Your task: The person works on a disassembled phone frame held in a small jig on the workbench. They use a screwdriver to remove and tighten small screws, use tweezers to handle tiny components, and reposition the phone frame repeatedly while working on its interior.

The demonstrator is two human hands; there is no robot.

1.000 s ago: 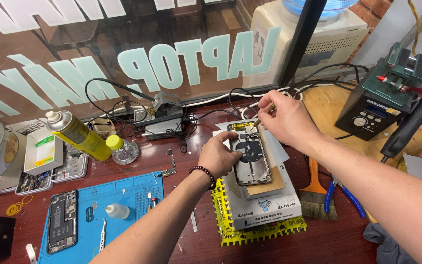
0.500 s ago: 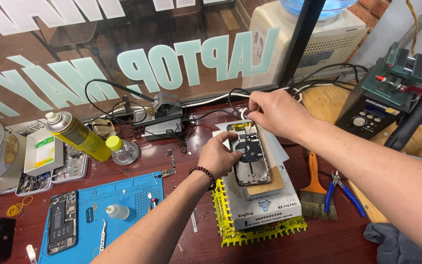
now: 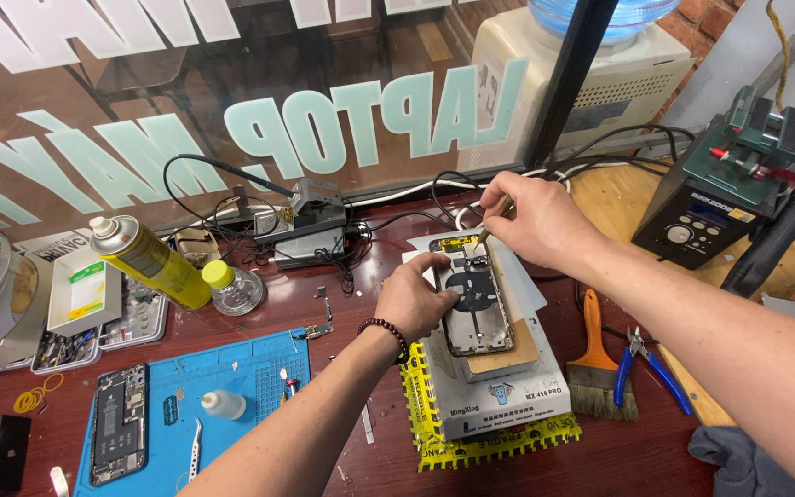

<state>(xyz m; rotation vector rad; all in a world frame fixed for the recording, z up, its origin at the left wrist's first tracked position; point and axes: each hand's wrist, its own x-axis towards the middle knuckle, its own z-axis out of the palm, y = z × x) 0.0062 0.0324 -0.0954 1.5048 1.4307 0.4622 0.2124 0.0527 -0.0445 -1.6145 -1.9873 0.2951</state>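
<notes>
My left hand (image 3: 423, 302) steadies the phone (image 3: 478, 299), fingers spread; my right hand (image 3: 537, 218) has its fingers pinching a tool (image 3: 491, 224) at the top edge.

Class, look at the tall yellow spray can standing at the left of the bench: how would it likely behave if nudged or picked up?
The yellow spray can stands upright, tall and narrow, so a sideways nudge would probably tip it. Being round, it would likely roll once down. Its smooth, rigid-looking wall suggests a firm grip, though perhaps a slippery one.
</notes>
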